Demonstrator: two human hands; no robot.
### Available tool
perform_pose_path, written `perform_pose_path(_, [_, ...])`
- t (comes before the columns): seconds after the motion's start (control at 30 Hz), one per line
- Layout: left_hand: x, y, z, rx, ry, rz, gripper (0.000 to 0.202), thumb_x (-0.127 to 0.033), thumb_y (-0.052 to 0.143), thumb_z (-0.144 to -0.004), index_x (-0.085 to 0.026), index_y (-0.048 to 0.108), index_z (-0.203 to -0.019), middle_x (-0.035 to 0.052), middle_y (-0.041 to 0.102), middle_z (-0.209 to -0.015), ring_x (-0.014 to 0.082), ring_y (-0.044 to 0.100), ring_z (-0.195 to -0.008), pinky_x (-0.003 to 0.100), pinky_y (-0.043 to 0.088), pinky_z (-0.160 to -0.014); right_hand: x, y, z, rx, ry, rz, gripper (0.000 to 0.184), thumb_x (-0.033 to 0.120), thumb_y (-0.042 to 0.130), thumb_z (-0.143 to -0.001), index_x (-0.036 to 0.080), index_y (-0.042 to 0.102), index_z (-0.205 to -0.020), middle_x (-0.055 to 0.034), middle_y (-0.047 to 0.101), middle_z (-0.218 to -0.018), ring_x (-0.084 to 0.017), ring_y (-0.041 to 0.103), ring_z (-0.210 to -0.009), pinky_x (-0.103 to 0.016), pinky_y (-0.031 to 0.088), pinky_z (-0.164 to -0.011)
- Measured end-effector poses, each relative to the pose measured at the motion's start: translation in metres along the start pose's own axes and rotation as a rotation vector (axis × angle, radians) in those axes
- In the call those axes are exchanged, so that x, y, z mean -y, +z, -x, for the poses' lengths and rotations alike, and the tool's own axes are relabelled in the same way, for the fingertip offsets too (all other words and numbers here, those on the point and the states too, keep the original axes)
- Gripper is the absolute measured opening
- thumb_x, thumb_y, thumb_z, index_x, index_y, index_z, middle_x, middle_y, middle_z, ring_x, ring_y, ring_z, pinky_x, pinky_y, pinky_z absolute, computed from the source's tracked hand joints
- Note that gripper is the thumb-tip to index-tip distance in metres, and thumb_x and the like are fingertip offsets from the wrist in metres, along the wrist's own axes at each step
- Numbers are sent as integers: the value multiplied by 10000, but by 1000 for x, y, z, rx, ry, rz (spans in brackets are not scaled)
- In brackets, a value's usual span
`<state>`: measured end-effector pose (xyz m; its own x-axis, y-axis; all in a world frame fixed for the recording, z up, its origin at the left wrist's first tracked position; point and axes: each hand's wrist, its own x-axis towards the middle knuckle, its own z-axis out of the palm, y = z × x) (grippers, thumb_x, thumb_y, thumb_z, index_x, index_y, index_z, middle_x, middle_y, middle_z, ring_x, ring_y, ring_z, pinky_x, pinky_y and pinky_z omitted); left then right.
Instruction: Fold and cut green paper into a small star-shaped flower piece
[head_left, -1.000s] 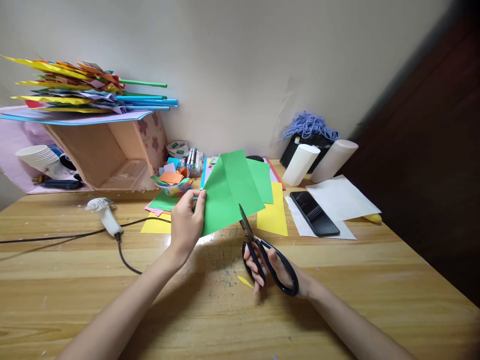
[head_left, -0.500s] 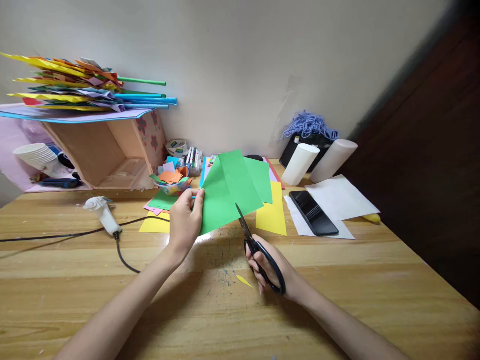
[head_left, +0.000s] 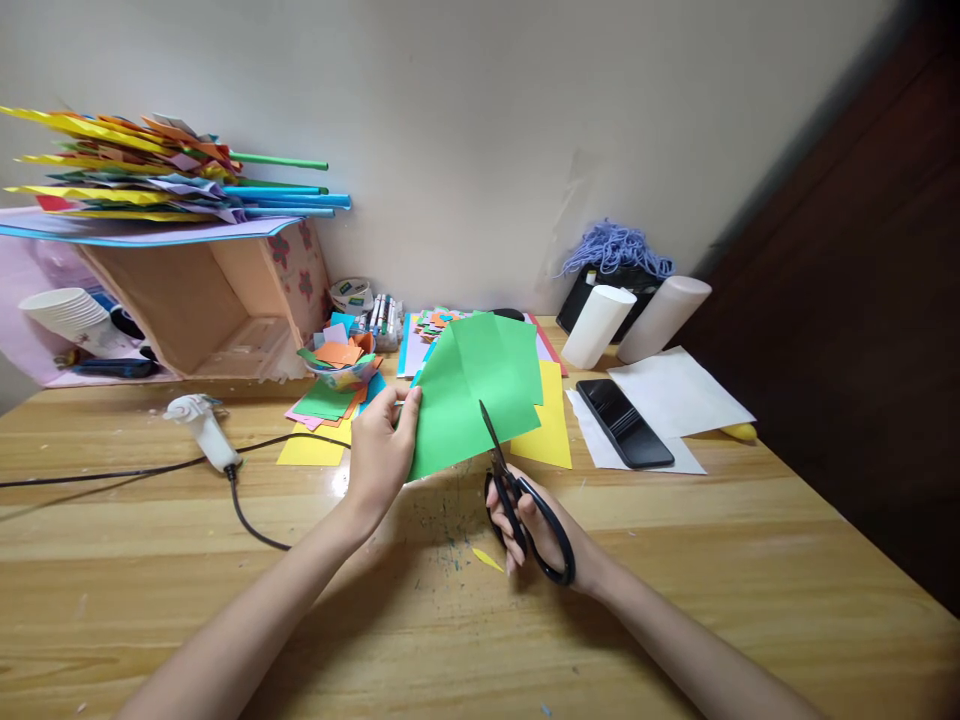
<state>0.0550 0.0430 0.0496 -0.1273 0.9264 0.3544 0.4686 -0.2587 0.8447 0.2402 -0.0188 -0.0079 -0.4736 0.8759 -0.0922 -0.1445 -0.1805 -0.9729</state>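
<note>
A sheet of green paper (head_left: 469, 390), creased down its middle, is pinched at its left edge by my left hand (head_left: 384, 450), thumb on top. The sheet is tilted up above the table. My right hand (head_left: 536, 530) is wrapped round the black handles of a pair of scissors (head_left: 499, 455). Their blades point up and away at the sheet's lower edge, overlapping it; I cannot tell whether they are cutting. Behind the sheet, yellow paper (head_left: 553, 430) lies on the table. A small yellow scrap (head_left: 487, 559) rests below the scissors.
Left of my hands lies a white glue gun (head_left: 202, 430) with a black cord. A bowl of paper scraps (head_left: 345, 370) stands behind. At right are a phone (head_left: 624, 425) on white paper and two white rolls (head_left: 598, 327). An open box (head_left: 195, 300) carries paper crafts.
My left hand has moved slightly right and the green sheet has tilted lower, now covering the green paper behind it. The scissors' handles have spread a little.
</note>
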Motion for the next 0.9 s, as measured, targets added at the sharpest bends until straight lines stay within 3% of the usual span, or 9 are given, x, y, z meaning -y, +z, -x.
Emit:
perform_pose_path(0.37, [0, 1, 0, -15, 14, 17, 240, -361, 471, -842, -165, 553, -730, -23, 510, -621, 91, 431, -552, 186, 304, -505, 0, -1, 1, -70, -37, 146, 518, 699, 433, -716, 188, 408, -799, 78, 359, -587, -26, 379, -360, -151, 406, -325])
perform_pose_path(0.67, [-2, 4, 3, 18, 15, 18, 237, -371, 481, -835, -166, 583, -771, -15, 532, -642, 94, 443, -556, 183, 306, -494, -4, 1, 2, -18, -38, 5, 591, 744, 394, -687, 185, 416, -877, 74, 386, -609, -33, 411, -383, -213, 466, -424])
perform_pose_path(0.9, [-5, 7, 5, 58, -16, 96, 256, -385, 487, -826, -160, 574, -738, -28, 502, -602, 90, 422, -525, 185, 305, -484, -8, -3, -1, -59, -56, 25, 557, 717, 423, -706, 181, 421, -857, 75, 394, -596, -26, 395, -353, -186, 438, -367])
